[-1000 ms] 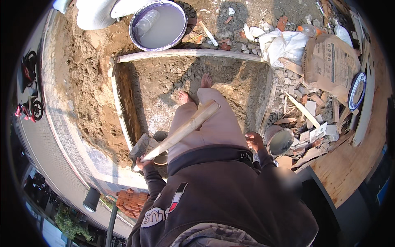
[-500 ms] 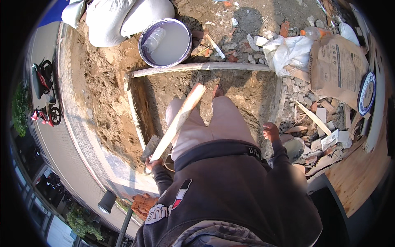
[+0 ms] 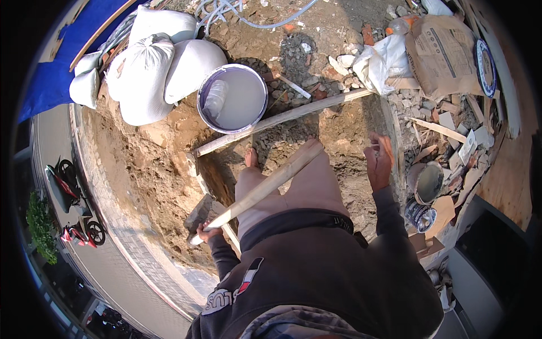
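Observation:
A pale wooden plank (image 3: 265, 186) slants across my lap, its far end over my thighs. Near its lower left end, my left hand (image 3: 210, 230) is wrapped round it. A grey block (image 3: 199, 212) lies right beside that hand, on the edge of the pit. My right hand (image 3: 379, 161) is raised over the right side of the pit, fingers parted and slightly bent, with nothing visible in it. Wooden boards (image 3: 282, 122) frame the dug pit (image 3: 350, 138) that my bare feet stand in.
Beyond the far board stands a bucket (image 3: 248, 101) of cloudy liquid with a plastic bottle in it. White sacks (image 3: 148, 85) are beside it. Rubble, a paper sack (image 3: 443, 53) and a small bucket (image 3: 427, 182) lie to the right. Motorbikes (image 3: 68, 192) stand on the left.
My right hand has reached forward from near my hip, its fingers now more spread. The plank has swung rightward at its far end, still in my left hand. The whole view has turned.

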A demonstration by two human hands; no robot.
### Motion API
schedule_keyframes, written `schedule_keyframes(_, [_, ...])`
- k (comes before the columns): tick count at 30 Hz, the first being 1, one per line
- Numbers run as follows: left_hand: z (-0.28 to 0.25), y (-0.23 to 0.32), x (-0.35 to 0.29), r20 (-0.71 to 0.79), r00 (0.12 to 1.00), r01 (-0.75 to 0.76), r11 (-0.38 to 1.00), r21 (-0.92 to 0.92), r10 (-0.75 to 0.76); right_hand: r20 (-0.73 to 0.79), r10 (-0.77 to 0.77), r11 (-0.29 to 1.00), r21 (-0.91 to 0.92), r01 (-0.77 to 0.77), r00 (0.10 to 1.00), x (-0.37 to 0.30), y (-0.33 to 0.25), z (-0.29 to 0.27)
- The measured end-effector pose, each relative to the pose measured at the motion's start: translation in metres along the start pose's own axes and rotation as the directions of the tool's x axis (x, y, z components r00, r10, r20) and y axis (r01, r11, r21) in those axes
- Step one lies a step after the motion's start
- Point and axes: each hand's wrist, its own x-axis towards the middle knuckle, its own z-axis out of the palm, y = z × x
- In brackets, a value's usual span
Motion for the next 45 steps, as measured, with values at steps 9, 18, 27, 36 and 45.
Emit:
schedule_keyframes(9, [0.128,0.046,-0.017,0.314,0.884,0.248,0.918,0.311,-0.345,0.375,-0.297,0.823,-0.366,0.434,0.878,-0.089,-0.136,0.014])
schedule_keyframes(18, [0.190,0.006,-0.147,0.402,0.574,0.205,0.600,0.773,-0.714,0.503,0.181,0.924,-0.382,0.030,0.845,-0.240,-0.013,-0.028])
schedule_keyframes(27, [0.173,-0.075,-0.241,0.123,0.369,0.034,0.146,0.989,-0.921,0.602,0.437,0.874,-0.110,-0.473,0.668,-0.404,-0.009,-0.027])
schedule_keyframes(36, [0.151,-0.237,-0.275,-0.086,0.353,-0.227,-0.174,0.958,-0.932,0.471,0.729,0.497,0.134,-0.857,0.496,-0.483,-0.064,0.033])
schedule_keyframes(45, [0.123,-0.429,-0.285,-0.035,0.168,-0.706,-0.145,0.693,-0.985,0.279,0.907,0.112,0.565,-0.818,0.317,-0.414,-0.087,0.160])
